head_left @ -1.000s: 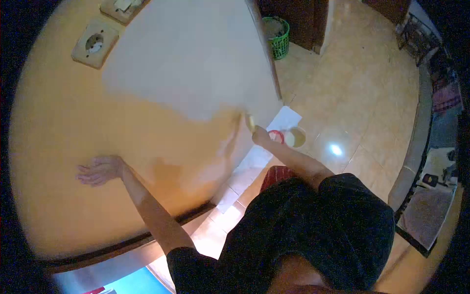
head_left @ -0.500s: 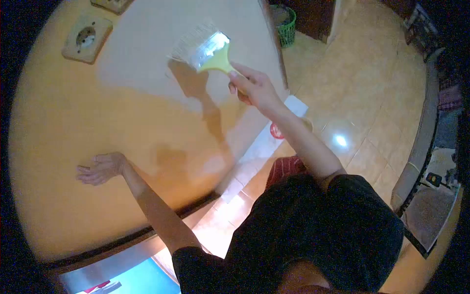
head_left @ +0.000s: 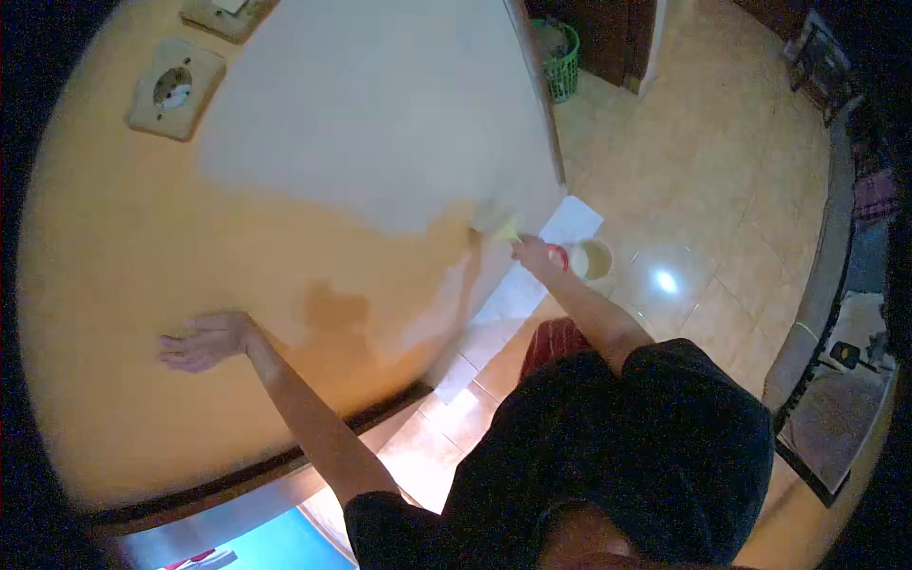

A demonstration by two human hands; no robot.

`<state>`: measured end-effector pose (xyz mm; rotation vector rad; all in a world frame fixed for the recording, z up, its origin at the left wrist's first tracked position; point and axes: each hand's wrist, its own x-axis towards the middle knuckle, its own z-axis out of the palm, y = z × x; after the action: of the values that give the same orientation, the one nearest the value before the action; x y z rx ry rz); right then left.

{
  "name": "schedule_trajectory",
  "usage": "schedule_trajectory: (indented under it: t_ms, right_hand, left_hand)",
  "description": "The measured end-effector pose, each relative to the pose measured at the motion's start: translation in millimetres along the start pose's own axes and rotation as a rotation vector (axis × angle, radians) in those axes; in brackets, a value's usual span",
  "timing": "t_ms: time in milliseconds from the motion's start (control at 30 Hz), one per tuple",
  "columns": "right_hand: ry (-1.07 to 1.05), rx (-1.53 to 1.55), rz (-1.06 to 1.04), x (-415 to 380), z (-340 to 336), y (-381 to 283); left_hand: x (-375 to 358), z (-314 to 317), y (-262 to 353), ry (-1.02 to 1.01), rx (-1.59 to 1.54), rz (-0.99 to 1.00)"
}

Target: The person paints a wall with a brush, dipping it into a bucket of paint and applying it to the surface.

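My right hand (head_left: 535, 255) is closed round the handle of a wide paintbrush (head_left: 506, 230) with a yellow-green handle. The brush head is blurred and overlaps the lower right part of the wall (head_left: 275, 247). White paint covers the wall's upper part, while its lower part is yellow-orange. At the left, my left hand (head_left: 204, 342) holds nothing; its fingers stretch out against the yellow part of the wall in this view. A round pale tub (head_left: 598, 258) stands on the floor just beyond my right wrist, beside a red round thing (head_left: 560, 255) partly hidden by that hand.
Two outlet plates, one with a socket (head_left: 176, 90), are on the wall at upper left. White paper (head_left: 575, 218) lies along the wall's foot on the tiled floor (head_left: 708, 180). A green basket (head_left: 562, 71) stands by the doorway. Furniture (head_left: 841, 408) lines the right side.
My right hand has swung the paintbrush down the wall and nearer my body, toward the wall's lower right. The tub has come into fuller view. My left hand is almost where it was.
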<state>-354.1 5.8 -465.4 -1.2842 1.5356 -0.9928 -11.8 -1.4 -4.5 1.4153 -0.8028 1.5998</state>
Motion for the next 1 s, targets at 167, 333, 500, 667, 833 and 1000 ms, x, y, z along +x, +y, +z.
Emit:
schedule_trajectory:
  t_ms: [167, 333, 500, 667, 833, 1000]
  right_hand:
    - [-0.017, -0.804, -0.447, -8, 2, 26]
    - [-0.129, 0.561, 0.366, 14, -35, -172]
    - [-0.204, 0.769, 0.067, -36, -104, -314]
    - [-0.277, 0.806, -0.303, -55, -137, -382]
    - [-0.163, 0.684, -0.383, -18, -56, -325]
    - [-0.029, 0.550, -0.124, -24, 27, -116]
  left_hand:
    - [-1, 4, -9, -0.012, 0.040, 0.027]
    - [-8, 10, -9, -0.032, 0.009, -0.012]
    - [-8, 11, -17, -0.062, -0.013, -0.044]
    - [-7, 9, -20, -0.031, 0.014, -0.019]
    - [-3, 2, -16, -0.020, 0.008, -0.055]
    - [1, -5, -17, -0.021, -0.003, -0.008]
